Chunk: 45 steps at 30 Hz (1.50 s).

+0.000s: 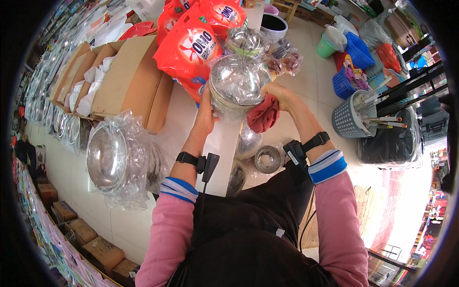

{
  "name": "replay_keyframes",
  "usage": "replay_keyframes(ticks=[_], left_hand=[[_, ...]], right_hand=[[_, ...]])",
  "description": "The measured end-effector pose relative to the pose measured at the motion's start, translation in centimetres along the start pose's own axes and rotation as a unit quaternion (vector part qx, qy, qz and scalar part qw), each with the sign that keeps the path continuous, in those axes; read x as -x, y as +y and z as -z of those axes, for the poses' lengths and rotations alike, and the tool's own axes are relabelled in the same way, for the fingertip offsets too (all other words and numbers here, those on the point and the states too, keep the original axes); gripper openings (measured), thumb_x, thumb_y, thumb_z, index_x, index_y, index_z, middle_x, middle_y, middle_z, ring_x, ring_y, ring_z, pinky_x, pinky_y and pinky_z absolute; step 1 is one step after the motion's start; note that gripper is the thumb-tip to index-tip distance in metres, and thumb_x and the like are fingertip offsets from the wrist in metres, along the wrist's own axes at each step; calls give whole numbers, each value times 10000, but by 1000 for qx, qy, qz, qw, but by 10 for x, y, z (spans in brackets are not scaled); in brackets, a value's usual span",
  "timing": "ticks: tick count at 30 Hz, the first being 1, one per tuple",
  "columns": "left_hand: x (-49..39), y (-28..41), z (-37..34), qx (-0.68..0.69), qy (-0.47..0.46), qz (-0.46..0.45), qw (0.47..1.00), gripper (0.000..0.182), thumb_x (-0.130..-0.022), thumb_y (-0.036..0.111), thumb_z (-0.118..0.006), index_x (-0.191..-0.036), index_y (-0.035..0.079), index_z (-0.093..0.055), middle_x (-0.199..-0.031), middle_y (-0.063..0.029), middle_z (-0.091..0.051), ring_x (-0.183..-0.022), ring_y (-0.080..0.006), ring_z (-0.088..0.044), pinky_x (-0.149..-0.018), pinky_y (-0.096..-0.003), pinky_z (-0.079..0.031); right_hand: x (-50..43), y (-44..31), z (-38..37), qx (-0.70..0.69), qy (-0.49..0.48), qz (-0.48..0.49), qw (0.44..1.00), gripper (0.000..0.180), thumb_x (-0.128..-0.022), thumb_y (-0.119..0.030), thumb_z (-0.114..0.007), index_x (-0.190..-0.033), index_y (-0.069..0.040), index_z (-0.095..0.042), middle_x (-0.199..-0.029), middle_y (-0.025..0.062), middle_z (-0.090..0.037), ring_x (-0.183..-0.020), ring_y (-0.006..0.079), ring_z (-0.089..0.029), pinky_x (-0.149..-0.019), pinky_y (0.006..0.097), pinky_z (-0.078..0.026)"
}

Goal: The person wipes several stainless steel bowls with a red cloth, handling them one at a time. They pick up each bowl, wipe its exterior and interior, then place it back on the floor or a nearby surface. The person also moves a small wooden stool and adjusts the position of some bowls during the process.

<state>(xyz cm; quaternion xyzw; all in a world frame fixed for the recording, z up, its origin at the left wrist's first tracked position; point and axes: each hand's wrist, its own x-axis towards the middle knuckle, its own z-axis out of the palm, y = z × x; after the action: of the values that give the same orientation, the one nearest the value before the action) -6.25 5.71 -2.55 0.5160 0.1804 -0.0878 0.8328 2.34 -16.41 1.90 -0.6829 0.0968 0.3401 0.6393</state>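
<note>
Between my hands is a stack of shiny metal bowls (pixel 238 80) in clear plastic, tilted so that the top one faces me. My left hand (pixel 205 113) grips the left side of the stack, with the fingers partly hidden. At the right rim, my right hand (pixel 280 95) holds the stack and a crumpled red cloth (pixel 264 114), which hangs below the palm. Just beyond are another wrapped metal bowl (pixel 245 38) and red OMO detergent bags (pixel 195 50). The white tabletop (pixel 215 147) lies beneath my left forearm.
An open cardboard box (pixel 125 75) stands at the left, with large wrapped metal basins (pixel 107 156) in front. Wrapped bowls (pixel 268 159) sit low, right of the table edge. A grey perforated basket (pixel 353 114) and a blue basket (pixel 344 82) stand on the right.
</note>
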Motion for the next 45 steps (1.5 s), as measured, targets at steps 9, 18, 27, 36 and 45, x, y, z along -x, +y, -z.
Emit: replay_keyframes(ticks=[9,18,27,36,45], left_hand=[[5,-23,11,27,-26,-19,999,862,-819,727,-435,-1464,229,-152,-1480,-54,-252,-1313,-317,-279,-930,-564,-340],[47,-38,39,8,36,-6,999,829,-829,713,-428,-1437,197,-200,-1452,-59,-279,-1295,-291,-296,-920,-545,-354],[87,-24,89,97,111,-157,977,721,-889,644,-401,-1428,169,-342,-1416,20,-414,-1282,-150,-378,-1000,-291,-340],[87,-31,122,-231,168,-348,893,654,-909,251,-492,-1455,43,-200,-1454,-122,-336,-1299,-221,-368,-1056,-332,-318],[98,-5,131,247,-62,-184,949,642,-965,496,-354,-1399,23,-358,-1432,-107,-374,-1299,-219,-353,-1063,-322,-273]], right_hand=[[40,13,-3,-12,2,-16,1000,70,-691,-49,-560,-743,-62,-515,-683,19,-515,-560,152,-515,-517,288,-453],[47,42,-25,-6,-30,-10,999,165,-697,-33,-560,-848,21,-522,-771,51,-537,-590,166,-573,-496,330,-481],[37,31,-120,-3,-136,-23,990,271,-793,-124,-558,-995,54,-588,-828,119,-630,-669,221,-645,-547,348,-536],[41,28,-156,-68,-149,30,986,687,-860,-459,-623,-1251,72,-431,-1081,163,-618,-856,233,-654,-733,379,-556],[63,89,-106,-161,-49,-10,986,659,-924,-497,-483,-1411,-83,-321,-1162,307,-562,-971,331,-634,-867,444,-512]])
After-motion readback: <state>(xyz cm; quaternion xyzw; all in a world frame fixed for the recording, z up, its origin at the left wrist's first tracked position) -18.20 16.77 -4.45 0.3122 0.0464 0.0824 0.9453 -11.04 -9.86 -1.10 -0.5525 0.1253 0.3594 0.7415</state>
